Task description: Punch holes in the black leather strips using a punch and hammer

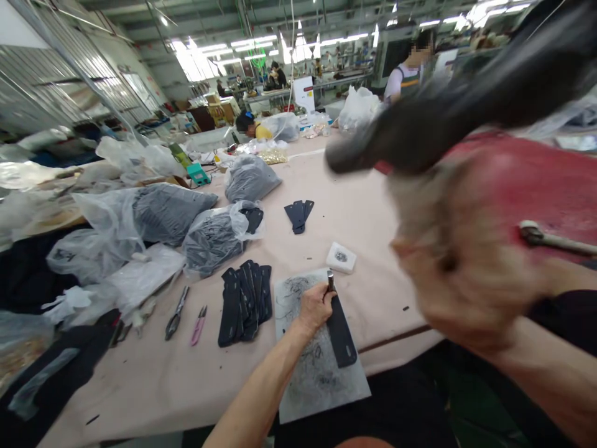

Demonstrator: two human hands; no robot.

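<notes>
My left hand (317,308) is closed around a short metal punch (331,280) and holds it upright on the upper end of a black strip (342,339). Under the strip lies a scuffed grey board (298,401) with dark marks. My right hand (461,261), blurred and close to the camera, grips a dark hammer (410,134) raised above the table, to the right of the punch. A white block (342,257) with a dark round patch sits just beyond the board. Left of the board is an overlapping pile of black strips (245,302).
Pink-handled snips (198,325) and dark pliers (176,314) lie on the left. Fanned dark pieces (299,216) rest farther back. Filled plastic bags (214,239) crowd the left side. A red surface (536,186) is at right. Other people (405,78) work behind.
</notes>
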